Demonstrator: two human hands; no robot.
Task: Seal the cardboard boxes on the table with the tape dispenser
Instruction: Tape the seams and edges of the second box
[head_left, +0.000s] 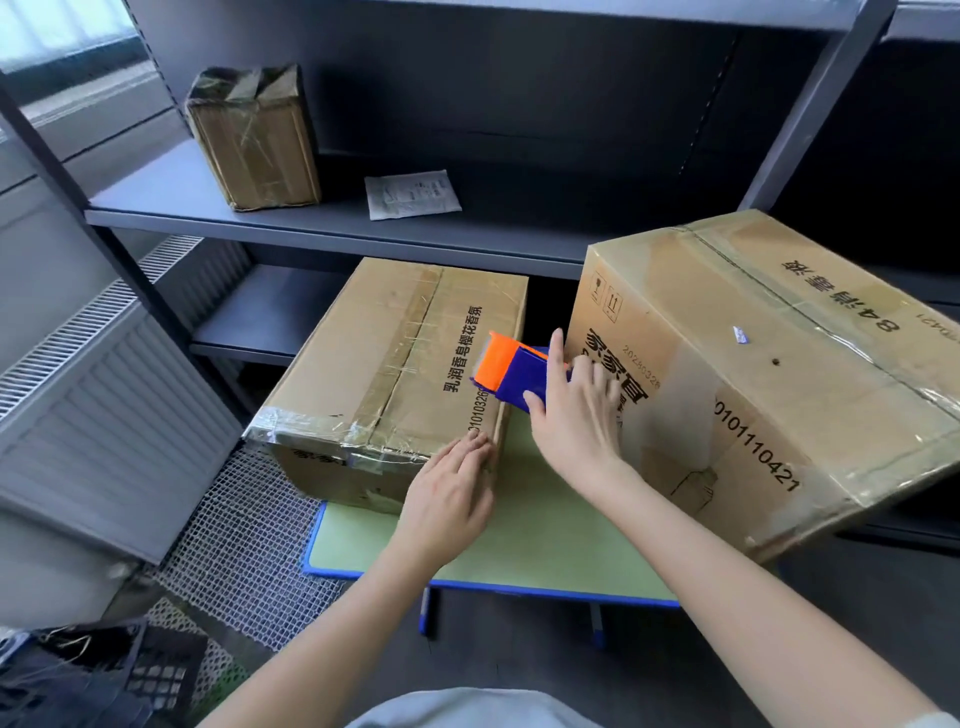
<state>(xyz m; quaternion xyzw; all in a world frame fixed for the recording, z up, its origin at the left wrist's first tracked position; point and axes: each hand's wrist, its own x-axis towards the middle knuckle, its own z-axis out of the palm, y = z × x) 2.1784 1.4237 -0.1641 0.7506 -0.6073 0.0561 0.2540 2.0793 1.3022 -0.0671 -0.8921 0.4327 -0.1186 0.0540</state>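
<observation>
Orange-and-blue tape dispenser (511, 371), gripped by the right hand (576, 415), is held between the left box (395, 364) and right box (753, 364), above the green worktop (545, 545). The left hand (452, 493) rests flat on the left box. Probably best to pin that box and draw the tape straight.

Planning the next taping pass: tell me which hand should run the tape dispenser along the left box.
Right. The right hand grips the tape dispenser beside the right cardboard box; the left hand lies flat on the near corner of the left cardboard box, suited to steadying it.

Pale grey top (467, 709) worn, left hand (449, 501) and right hand (574, 415) bare.
</observation>
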